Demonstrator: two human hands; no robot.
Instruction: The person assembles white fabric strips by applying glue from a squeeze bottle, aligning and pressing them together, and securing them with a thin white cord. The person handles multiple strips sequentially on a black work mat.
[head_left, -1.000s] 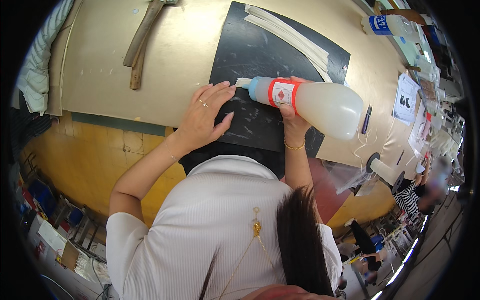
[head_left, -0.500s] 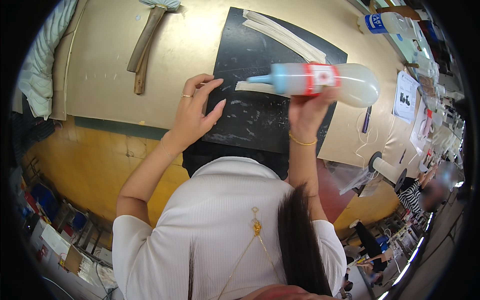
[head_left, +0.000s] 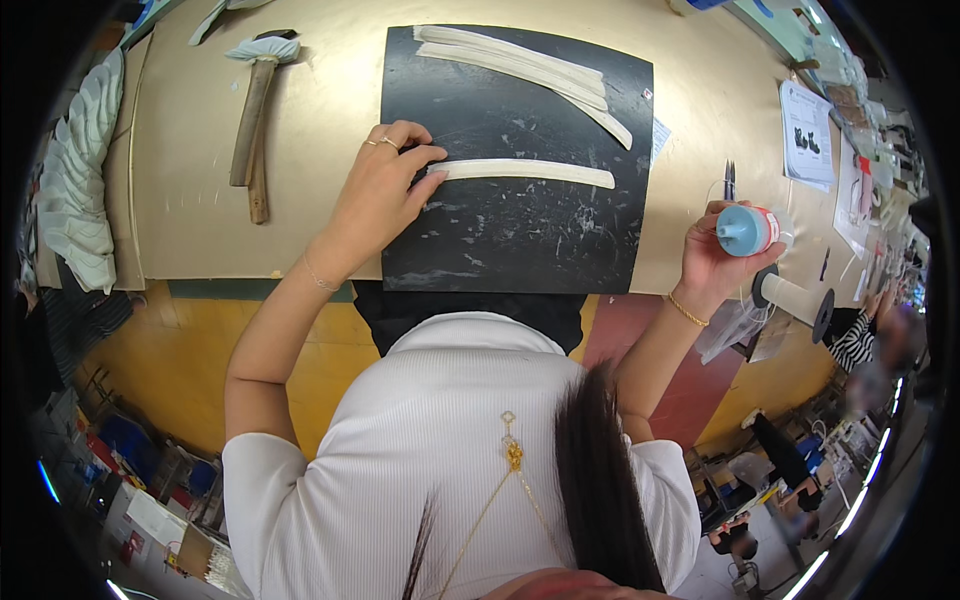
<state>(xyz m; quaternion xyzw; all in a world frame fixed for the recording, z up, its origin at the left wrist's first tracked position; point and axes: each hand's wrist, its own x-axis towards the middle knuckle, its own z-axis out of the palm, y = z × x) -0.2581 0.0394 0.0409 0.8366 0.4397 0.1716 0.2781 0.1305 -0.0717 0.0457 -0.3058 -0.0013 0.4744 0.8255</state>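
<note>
A single narrow white strip [head_left: 530,172] lies across the black board [head_left: 500,235] in front of me. At its left end my left hand [head_left: 385,190] has thumb and forefinger closed about the tip. Out to the right, beyond the board's edge, my right hand [head_left: 715,258] grips a squeeze bottle [head_left: 742,232]. The bottle has a light blue cap with a nozzle, a red and white label and a clear body; its nozzle end faces me. Farther up the board rests a stack of similar white strips [head_left: 515,62], slightly fanned at the right end.
A wooden-handled hammer [head_left: 252,120] with a cloth-wrapped head lies left of the board. White padded pieces [head_left: 85,190] are piled at the far left. On the right are a pen-like tool [head_left: 729,182], printed sheets [head_left: 806,135] and a thread spool [head_left: 795,300] by the table's edge.
The bottle has gone from above the board to the right, turning nozzle toward me. My left hand has closed on the strip's left end, and the whole strip is now uncovered.
</note>
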